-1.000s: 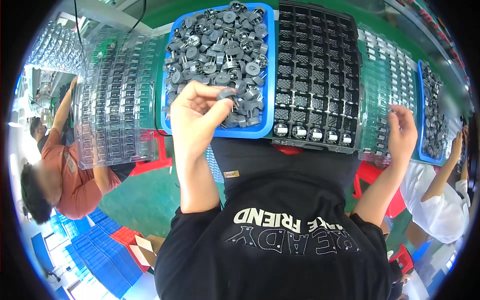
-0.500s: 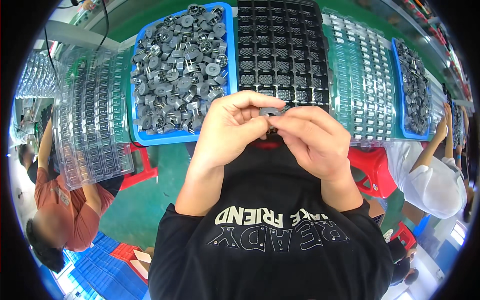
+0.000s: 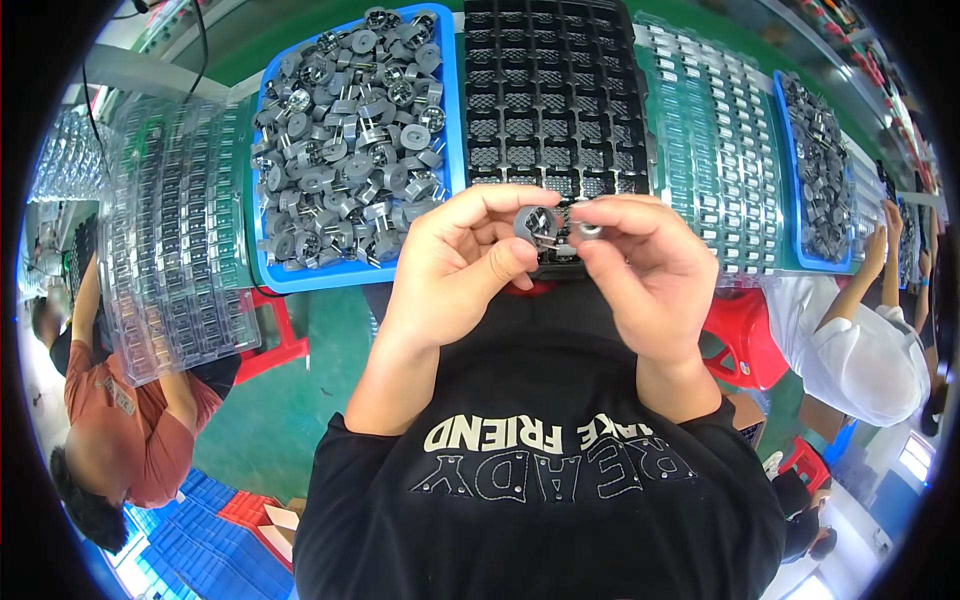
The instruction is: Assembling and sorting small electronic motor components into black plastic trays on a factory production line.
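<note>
My left hand [image 3: 450, 270] pinches a round grey plastic part [image 3: 537, 226] between thumb and fingers. Its hollow side shows, with metal inside and a pin sticking out. A small gap away, my right hand [image 3: 660, 275] grips a small silvery round piece [image 3: 589, 231] at its fingertips; its exact kind is too small to make out. Both hands hover at the near edge of a black compartment tray [image 3: 555, 128]. Left of that tray, a blue tray [image 3: 449, 120] is heaped with similar grey round parts [image 3: 345, 150], many with metal pins.
Clear plastic blister trays [image 3: 180, 230] lie at the left, and more clear trays [image 3: 710, 150] with small metal parts at the right. Beyond is another blue tray [image 3: 797, 215] of grey parts. Co-workers sit on both sides. A red stool [image 3: 745, 345] stands by the bench.
My hands have drawn slightly apart. The grey part has tilted so its hollow side shows, and the small silvery piece is now visible in my right fingertips.
</note>
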{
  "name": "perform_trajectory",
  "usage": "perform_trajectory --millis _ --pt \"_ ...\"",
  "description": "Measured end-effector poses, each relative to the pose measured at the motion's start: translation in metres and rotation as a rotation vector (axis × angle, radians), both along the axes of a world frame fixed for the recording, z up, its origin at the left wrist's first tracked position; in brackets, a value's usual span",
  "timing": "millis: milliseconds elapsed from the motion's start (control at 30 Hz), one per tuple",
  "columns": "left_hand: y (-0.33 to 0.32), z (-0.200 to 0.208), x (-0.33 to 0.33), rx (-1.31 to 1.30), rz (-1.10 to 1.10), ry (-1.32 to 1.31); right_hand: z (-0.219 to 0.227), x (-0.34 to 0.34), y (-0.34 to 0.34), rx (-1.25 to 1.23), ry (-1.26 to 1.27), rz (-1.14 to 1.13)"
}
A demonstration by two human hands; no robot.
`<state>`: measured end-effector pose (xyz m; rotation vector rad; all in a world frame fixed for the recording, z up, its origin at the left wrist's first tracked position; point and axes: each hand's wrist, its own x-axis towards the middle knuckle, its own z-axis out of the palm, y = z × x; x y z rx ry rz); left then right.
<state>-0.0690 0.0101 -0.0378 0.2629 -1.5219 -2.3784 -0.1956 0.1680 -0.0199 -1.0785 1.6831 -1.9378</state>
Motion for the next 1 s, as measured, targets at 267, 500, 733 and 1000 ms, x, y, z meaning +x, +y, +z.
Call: perform_trajectory --millis 267,500,733,1000 --pt "0.003 -0.002 0.002 -0.039 0.035 0.080 0.009 -0.004 -0.015 -0.023 0.480 -0.068" --pt "-0.004 0.001 0.004 -0.013 0.018 0.103 0.010 -0.003 -0.017 0.015 0.560 -0.078" --pt "0.015 -0.006 0.006 -0.164 0.180 -0.016 -0.008 0.010 -0.001 0.075 0.250 -0.064" --pt "-0.030 0.010 0.014 -1.237 0.572 -0.372 -0.013 -0.047 0.030 0.363 0.413 -0.275"
